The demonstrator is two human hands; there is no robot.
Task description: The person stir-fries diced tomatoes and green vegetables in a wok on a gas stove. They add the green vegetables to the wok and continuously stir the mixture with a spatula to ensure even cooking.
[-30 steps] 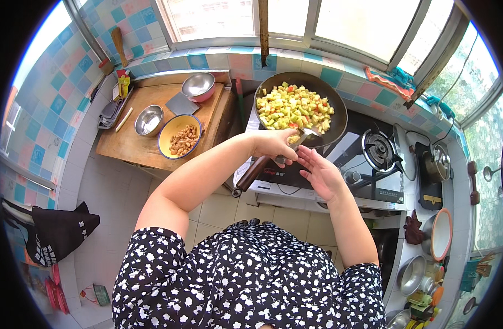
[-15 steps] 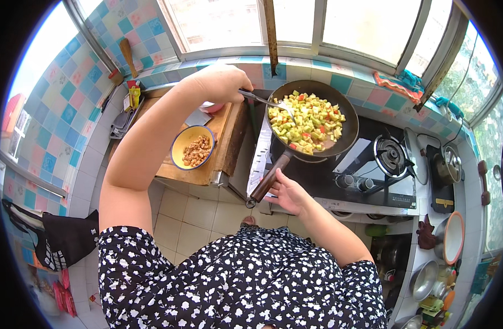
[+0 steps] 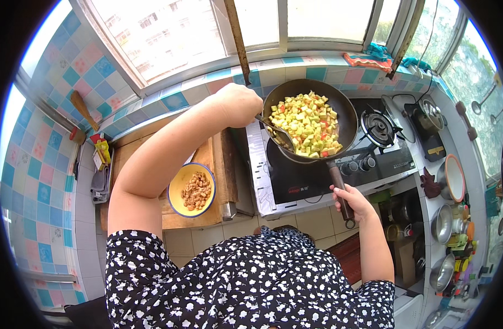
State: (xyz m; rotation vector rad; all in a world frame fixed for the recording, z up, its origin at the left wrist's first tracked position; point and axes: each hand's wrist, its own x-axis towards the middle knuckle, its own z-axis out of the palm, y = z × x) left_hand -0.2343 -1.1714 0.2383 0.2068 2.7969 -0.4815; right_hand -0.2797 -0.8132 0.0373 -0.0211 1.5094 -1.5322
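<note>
My left hand (image 3: 238, 105) is closed round the handle of a metal spatula (image 3: 284, 138), whose head rests inside the left side of a dark frying pan (image 3: 347, 123). The pan holds diced green and pale vegetables (image 3: 306, 123) with some red pieces, heaped toward its middle and right. My right hand (image 3: 354, 204) grips the pan's brown handle (image 3: 337, 178), which points toward me. Below my left forearm, a yellow bowl (image 3: 174, 186) with a blue rim holds browned diced pieces (image 3: 196, 191), perhaps meat.
The bowl stands on a wooden board (image 3: 221, 159) left of the black glass stove (image 3: 290, 183). Right of the pan is a bare gas burner (image 3: 379, 125). A small pot (image 3: 430, 116) stands farther right, near metal bowls (image 3: 442, 223). Tiled walls and windows border the far side.
The pan handle has swung from lower left to lower right, and my right hand now wraps it. The spatula has moved to the pan's left wall. The whole view has shifted too.
</note>
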